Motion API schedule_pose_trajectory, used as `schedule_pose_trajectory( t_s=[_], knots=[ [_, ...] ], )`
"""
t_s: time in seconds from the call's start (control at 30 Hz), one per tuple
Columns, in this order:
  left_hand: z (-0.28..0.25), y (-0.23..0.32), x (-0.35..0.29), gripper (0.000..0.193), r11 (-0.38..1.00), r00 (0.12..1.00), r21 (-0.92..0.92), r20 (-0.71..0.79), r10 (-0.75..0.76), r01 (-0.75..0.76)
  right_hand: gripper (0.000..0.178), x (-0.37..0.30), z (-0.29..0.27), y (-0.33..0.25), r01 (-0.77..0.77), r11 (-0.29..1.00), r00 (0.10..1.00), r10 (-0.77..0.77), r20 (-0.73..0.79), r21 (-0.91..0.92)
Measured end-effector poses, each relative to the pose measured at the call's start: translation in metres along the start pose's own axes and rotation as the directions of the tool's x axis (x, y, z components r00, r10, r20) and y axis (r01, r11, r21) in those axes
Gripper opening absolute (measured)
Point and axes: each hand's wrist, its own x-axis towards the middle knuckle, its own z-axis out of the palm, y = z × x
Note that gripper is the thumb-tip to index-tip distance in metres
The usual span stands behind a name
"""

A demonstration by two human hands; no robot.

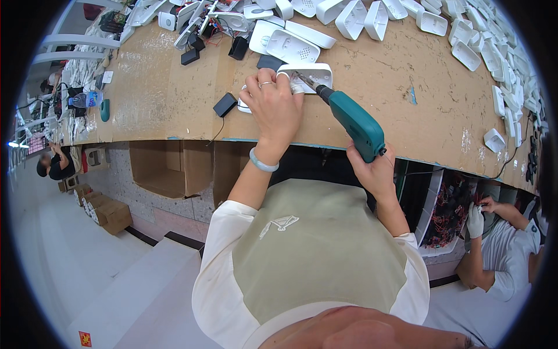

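Observation:
My right hand [376, 174] is wrapped round the rear of a teal electric screwdriver [357, 122]. Its narrow tip points to the upper left, into a white plastic housing [321, 72] that lies open side up near the table's front edge. My left hand [273, 107], with a ring and a pale bracelet, is closed on the left end of that housing; its fingers hide part of it. Whether the tip touches a screw cannot be made out. Left of this hand lie a small black box [225, 105] with a wire and a partly covered white piece [243, 106].
White housings [293, 46] crowd the back of the cardboard-covered table [168, 87], and more pile up at right [465, 55]. A teal tool [104, 110] and a bottle [87, 99] lie at left. A co-worker's gloved hand [475, 221] is at lower right, beside a bin of wires [446, 212].

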Motion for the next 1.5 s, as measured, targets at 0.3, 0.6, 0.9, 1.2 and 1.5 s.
schedule_pose_trajectory(
  t_s=[0.3, 0.6, 0.9, 1.2, 1.5],
  knots=[
    [0.0, 0.0, -0.001, 0.026, 1.0, 1.0, 0.006, -0.005, -0.002, 0.002, 0.024, 0.004, 0.002, 0.0, -0.023, 1.0, 0.999, 0.023, 0.029, -0.008],
    [-0.001, -0.001, -0.001, 0.026, 1.0, 1.0, -0.007, 0.008, -0.003, 0.003, 0.02, 0.004, 0.003, -0.002, -0.038, 0.998, 0.998, 0.04, 0.05, -0.042],
    [-0.001, 0.0, -0.001, 0.027, 1.0, 1.0, -0.01, -0.001, 0.001, -0.001, 0.024, 0.002, 0.002, -0.002, -0.007, 0.999, 1.0, 0.008, 0.03, -0.04],
    [0.001, -0.001, -0.001, 0.018, 1.0, 0.999, 0.02, -0.035, 0.005, -0.004, 0.022, -0.013, -0.004, 0.001, -0.082, 0.996, 0.996, 0.083, -0.035, 0.039],
    [-0.002, 0.001, -0.001, 0.017, 0.999, 1.0, 0.032, -0.018, -0.01, 0.01, 0.011, -0.036, -0.013, 0.001, -0.152, 0.98, 0.982, 0.165, -0.092, 0.131]
  ],
)
